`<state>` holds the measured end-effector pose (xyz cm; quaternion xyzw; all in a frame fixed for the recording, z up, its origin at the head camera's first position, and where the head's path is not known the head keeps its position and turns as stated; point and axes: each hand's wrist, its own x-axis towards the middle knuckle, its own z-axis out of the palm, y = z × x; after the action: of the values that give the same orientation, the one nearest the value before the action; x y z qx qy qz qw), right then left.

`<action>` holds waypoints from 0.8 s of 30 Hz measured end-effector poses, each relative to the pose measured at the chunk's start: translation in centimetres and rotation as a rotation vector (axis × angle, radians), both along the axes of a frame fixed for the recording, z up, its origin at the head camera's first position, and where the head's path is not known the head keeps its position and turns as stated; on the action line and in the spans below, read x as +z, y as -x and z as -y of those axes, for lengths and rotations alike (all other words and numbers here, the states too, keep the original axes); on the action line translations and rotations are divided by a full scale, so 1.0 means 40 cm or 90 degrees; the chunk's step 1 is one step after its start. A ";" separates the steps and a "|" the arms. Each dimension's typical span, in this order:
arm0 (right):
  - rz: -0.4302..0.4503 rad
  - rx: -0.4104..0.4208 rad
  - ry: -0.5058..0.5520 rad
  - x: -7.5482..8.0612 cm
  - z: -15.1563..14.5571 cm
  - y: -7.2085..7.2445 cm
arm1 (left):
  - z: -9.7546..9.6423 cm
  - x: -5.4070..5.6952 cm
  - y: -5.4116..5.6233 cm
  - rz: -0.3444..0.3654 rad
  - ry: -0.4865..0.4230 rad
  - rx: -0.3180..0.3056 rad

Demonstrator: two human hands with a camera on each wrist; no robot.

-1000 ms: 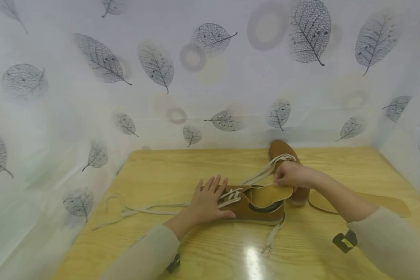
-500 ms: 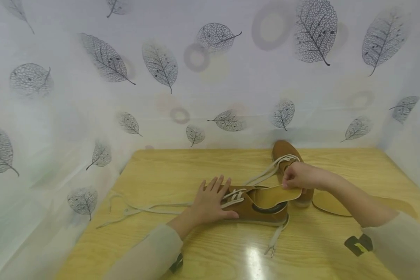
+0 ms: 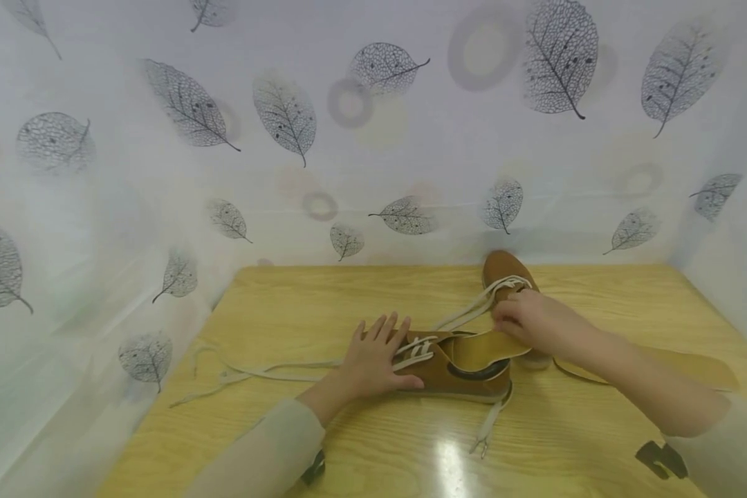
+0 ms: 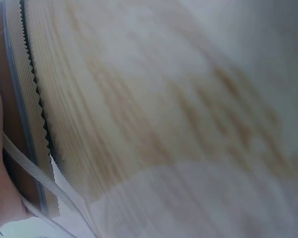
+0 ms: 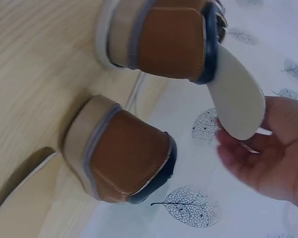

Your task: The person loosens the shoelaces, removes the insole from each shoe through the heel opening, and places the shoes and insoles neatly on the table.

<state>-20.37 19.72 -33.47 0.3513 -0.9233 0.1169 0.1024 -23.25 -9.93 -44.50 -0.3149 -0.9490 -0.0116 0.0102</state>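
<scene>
A brown lace-up shoe [image 3: 467,382] lies on the wooden table with its toe to the left. Across its toe and laces rests my left hand [image 3: 369,360], fingers straight and spread. A tan insole [image 3: 482,349] is partly inside the shoe, its heel end sticking up out of the opening. My right hand [image 3: 538,321] holds that heel end. From the right wrist view, the insole's pale underside [image 5: 238,99] hangs out over the shoe's dark heel collar, with the right fingers curled at its edge. The front part of the insole is hidden inside.
Behind the right hand stands a second brown shoe [image 3: 503,266], toe toward the leaf-patterned curtain [image 3: 411,152]. Another insole [image 3: 691,366] lies flat at the right, partly under the right forearm. Long pale laces [image 3: 274,373] trail left, and a lace end [image 3: 487,429] hangs in front.
The right hand first shifted right along with the insole's heel end, then turned, its fingers moving slightly left over it. The left hand has stayed on the shoe.
</scene>
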 end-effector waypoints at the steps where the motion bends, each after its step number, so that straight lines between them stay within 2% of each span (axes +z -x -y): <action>1: -0.085 0.041 0.001 -0.009 -0.001 -0.002 | 0.000 0.000 0.000 0.001 -0.002 0.000; 4: -0.316 0.155 0.023 -0.033 -0.004 -0.012 | 0.000 0.000 0.000 0.002 -0.006 -0.001; 5: -0.375 0.191 0.032 -0.039 -0.004 -0.015 | 0.000 0.000 -0.001 0.003 -0.007 -0.001; 7: -0.453 0.248 0.048 -0.047 -0.002 -0.026 | 0.001 -0.001 0.000 0.004 -0.005 0.001; 9: -0.495 0.278 0.055 -0.051 0.000 -0.039 | 0.001 -0.003 0.000 0.003 -0.003 0.002; 15: -0.575 0.320 0.048 -0.060 0.005 -0.058 | 0.004 -0.007 0.003 -0.003 0.004 0.005; 24: -0.528 0.295 0.033 -0.100 -0.011 -0.063 | 0.004 -0.005 0.003 -0.017 0.007 -0.001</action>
<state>-17.86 20.17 -37.47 0.5620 -0.6988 0.0097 0.4423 -23.38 -10.10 -44.70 -0.3160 -0.9485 -0.0023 0.0208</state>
